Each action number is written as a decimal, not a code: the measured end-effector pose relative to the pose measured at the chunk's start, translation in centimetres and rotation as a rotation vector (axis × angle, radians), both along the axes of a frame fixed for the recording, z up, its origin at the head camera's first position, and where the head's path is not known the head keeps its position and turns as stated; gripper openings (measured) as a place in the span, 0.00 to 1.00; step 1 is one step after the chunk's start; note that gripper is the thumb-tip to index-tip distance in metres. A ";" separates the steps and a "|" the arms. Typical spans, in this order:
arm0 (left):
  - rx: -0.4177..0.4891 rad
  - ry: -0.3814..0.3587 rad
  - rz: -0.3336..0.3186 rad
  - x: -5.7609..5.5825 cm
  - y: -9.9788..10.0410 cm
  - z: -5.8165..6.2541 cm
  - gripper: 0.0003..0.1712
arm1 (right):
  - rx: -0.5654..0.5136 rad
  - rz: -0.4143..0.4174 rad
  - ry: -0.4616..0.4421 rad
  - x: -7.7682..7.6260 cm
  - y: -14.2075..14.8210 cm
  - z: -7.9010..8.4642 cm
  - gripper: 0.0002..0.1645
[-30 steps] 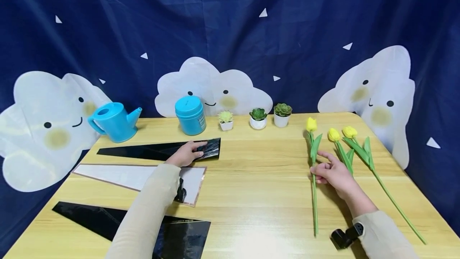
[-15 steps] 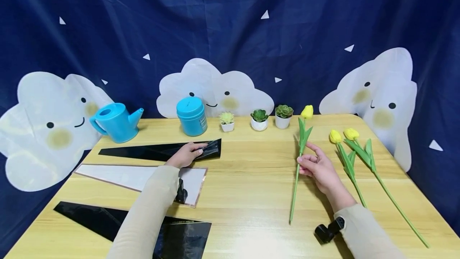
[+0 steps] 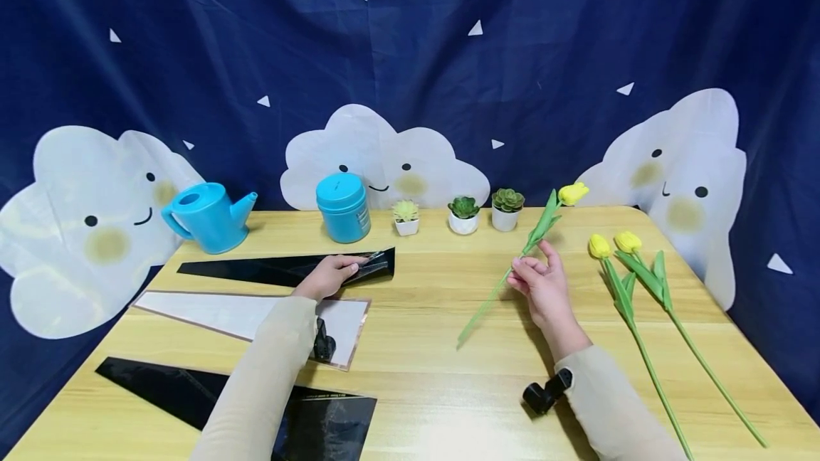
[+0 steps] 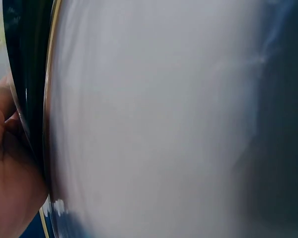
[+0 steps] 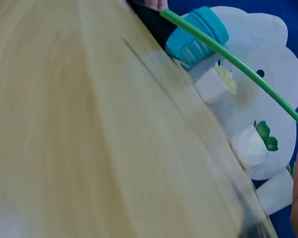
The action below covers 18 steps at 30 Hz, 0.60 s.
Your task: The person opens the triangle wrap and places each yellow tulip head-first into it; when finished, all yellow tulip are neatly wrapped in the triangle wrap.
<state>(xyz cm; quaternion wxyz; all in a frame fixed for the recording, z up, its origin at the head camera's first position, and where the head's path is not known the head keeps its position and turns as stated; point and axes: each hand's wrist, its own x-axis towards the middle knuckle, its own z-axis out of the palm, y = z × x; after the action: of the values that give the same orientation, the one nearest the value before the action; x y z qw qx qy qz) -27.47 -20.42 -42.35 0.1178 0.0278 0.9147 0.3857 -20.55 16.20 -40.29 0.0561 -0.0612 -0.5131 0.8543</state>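
My right hand (image 3: pixel 543 290) pinches the green stem of a yellow tulip (image 3: pixel 544 223) just below its leaves. The tulip is held above the table, tilted, bloom up to the right and stem end down to the left. In the right wrist view its stem (image 5: pixel 238 64) runs across the upper right. My left hand (image 3: pixel 323 278) grips the wide end of a black tapered flower sleeve (image 3: pixel 243 269), whose layers stand bulged there. In the left wrist view the hand's thumb side lies against the sleeve's dark edge (image 4: pixel 34 74); the fingertips are mostly hidden.
Two more tulips (image 3: pixel 640 347) lie at the right. Nearer me are a white sleeve (image 3: pixel 211 308) and another black sleeve (image 3: pixel 333 418). A blue watering can (image 3: pixel 205 219), a blue canister (image 3: pixel 343 212) and small potted succulents (image 3: pixel 463 218) line the back of the table.
My right hand has lifted the tulip and carried it left, and the stem end has swung toward the left sleeve side. My left hand stays put; the sleeve's wide end now bulges more.
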 end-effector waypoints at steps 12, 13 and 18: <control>0.090 0.004 0.044 0.2 -0.2 -0.1 0.17 | -0.097 -0.222 -0.025 -2.2 -3.4 -0.6 0.35; 0.102 0.002 0.050 0.2 -0.2 -0.1 0.17 | -0.101 -0.238 -0.032 -2.3 -3.6 -0.7 0.36; 0.177 -0.005 0.068 0.3 -0.2 -0.2 0.17 | -0.120 -0.277 -0.065 -3.1 -4.9 -1.0 0.41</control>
<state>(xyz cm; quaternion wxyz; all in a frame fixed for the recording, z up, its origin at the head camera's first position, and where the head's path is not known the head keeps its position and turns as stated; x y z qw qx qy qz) -27.16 -20.66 -42.55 0.1042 0.0060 0.8771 0.4688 -23.60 11.33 -41.30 0.1530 -0.1620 -0.4495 0.8651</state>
